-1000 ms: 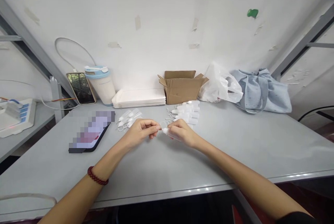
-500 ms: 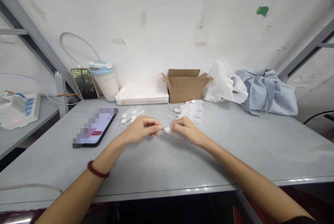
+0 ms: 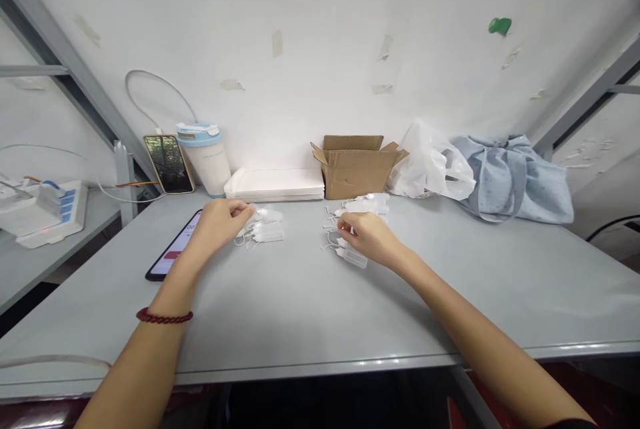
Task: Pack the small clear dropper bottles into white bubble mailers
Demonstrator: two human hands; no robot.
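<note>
My left hand (image 3: 220, 225) is closed in a pinch at the upper left of a small group of clear squeeze bottles (image 3: 270, 233) with white tips and thin cords. Its fingertips touch or nearly touch a bottle's tip; what they grip is too small to make out. Over a second pile of the same kind, my right hand (image 3: 367, 234) has its fingers curled together, hiding part of the pile. One squeeze bottle (image 3: 353, 257) lies just below that hand, its tip to the left. Whatever the right fingers hold is hidden.
A phone (image 3: 167, 261) lies partly behind my left forearm. Along the wall stand a propped phone (image 3: 170, 165), a tumbler (image 3: 210, 165), a stack of white sheets (image 3: 275, 185), an open cardboard box (image 3: 357, 175), a plastic bag (image 3: 423, 162) and a blue cloth bag (image 3: 545, 182).
My hands have parted from the bottle held between them. The left has gone left to the left group, the right slightly up to the right pile. A bottle now lies below my right hand.
</note>
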